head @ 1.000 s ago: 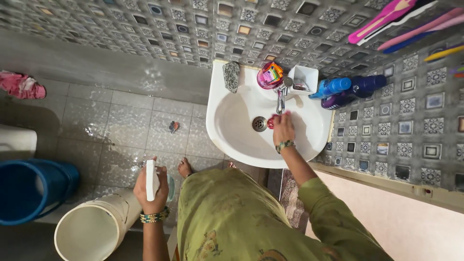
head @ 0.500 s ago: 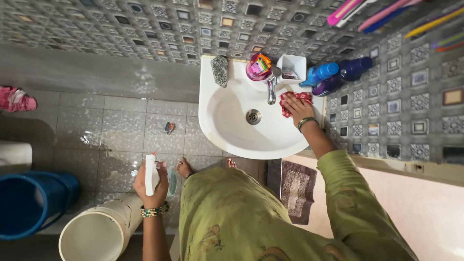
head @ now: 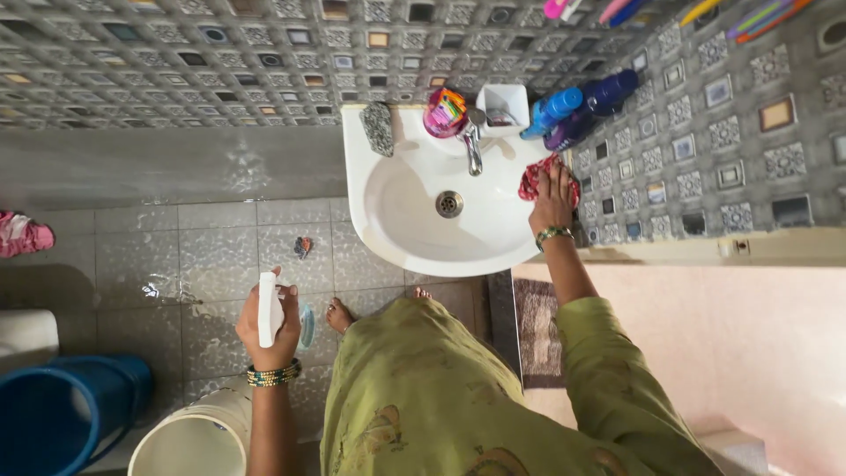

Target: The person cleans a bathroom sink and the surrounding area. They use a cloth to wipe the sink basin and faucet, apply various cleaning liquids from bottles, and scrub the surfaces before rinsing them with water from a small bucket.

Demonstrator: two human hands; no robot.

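One hand [head: 552, 198] presses red cloth [head: 536, 179] on sink rim [head: 515, 247].

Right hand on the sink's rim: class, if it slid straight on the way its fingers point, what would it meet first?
Probably the dark blue plastic bottle lying by the wall. The right hand presses a red cloth on the white ceramic sink, fingers aimed toward the tiled wall; depth is hard to judge from above.

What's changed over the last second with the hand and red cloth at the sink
The right hand has carried the red cloth from the drain at the middle of the white sink out to the basin's right rim, beside the blue bottles, and presses on it there. The left hand still holds the white spray bottle upright, away from the sink. Items behind the tap are unmoved.
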